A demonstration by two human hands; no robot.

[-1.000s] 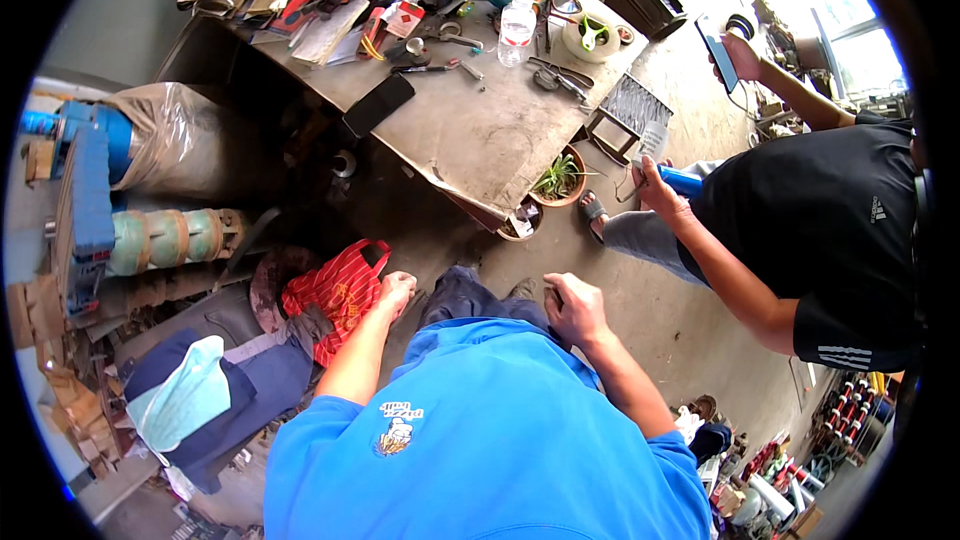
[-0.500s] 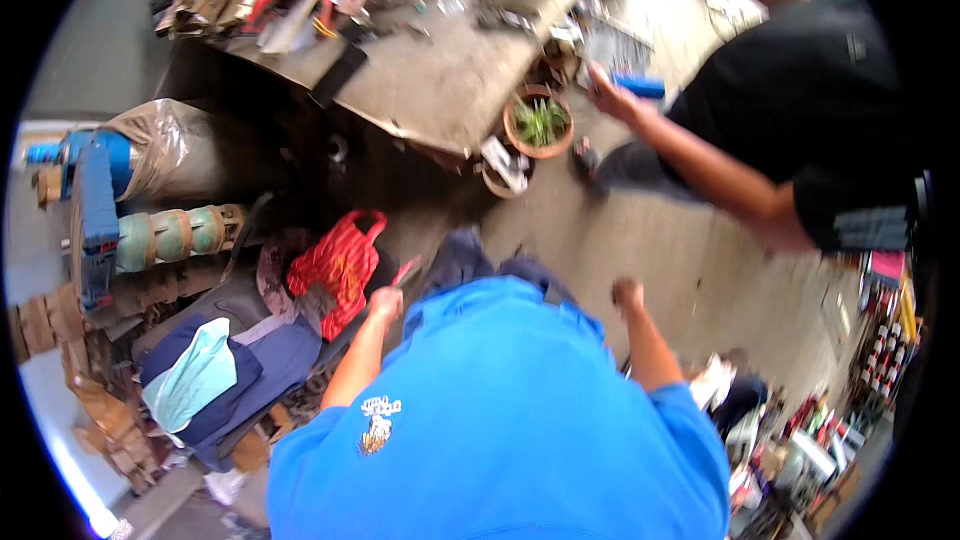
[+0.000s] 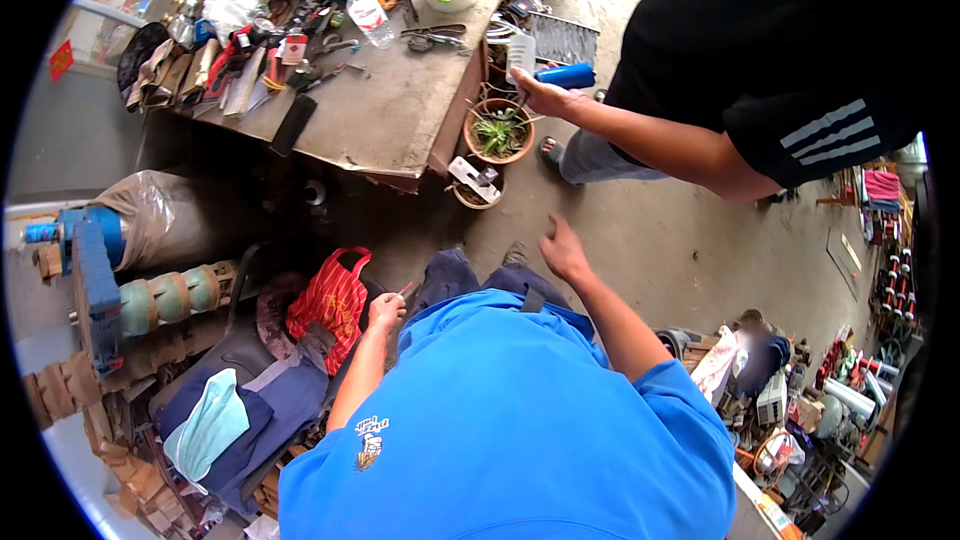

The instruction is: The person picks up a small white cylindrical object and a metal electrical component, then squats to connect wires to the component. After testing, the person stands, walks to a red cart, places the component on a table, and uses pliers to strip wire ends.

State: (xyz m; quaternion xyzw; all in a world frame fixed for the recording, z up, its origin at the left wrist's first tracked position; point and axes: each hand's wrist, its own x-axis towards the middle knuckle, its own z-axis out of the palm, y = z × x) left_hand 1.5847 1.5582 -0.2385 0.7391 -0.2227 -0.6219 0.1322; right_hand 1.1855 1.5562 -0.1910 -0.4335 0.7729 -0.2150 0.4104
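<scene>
My left hand (image 3: 385,311) is closed with a thin red stick-like thing (image 3: 405,289) poking out of the fingers; its kind is too small to tell. Beside that hand, a red striped bag (image 3: 328,302) lies on a dark chair. My right hand (image 3: 564,250) is held out over the floor in front of me, index finger stretched and nothing seen in it. Ahead of it are a potted plant (image 3: 498,131) and a smaller pot (image 3: 477,190) with a white piece on top. Another person's hand (image 3: 543,94) at the far right holds a blue cylinder (image 3: 567,76).
A cluttered workbench (image 3: 385,120) stands ahead, with a clear bottle (image 3: 369,13), pliers-like tools and a black phone-like slab (image 3: 293,126). The other person in black (image 3: 720,50) stands at the right. Folded clothes (image 3: 215,425) lie at the left; heaped parts (image 3: 800,410) at the lower right.
My right hand has moved forward and left, its index finger now stretched out. My left hand has barely moved. The other person's hand with the blue cylinder now appears further left in view.
</scene>
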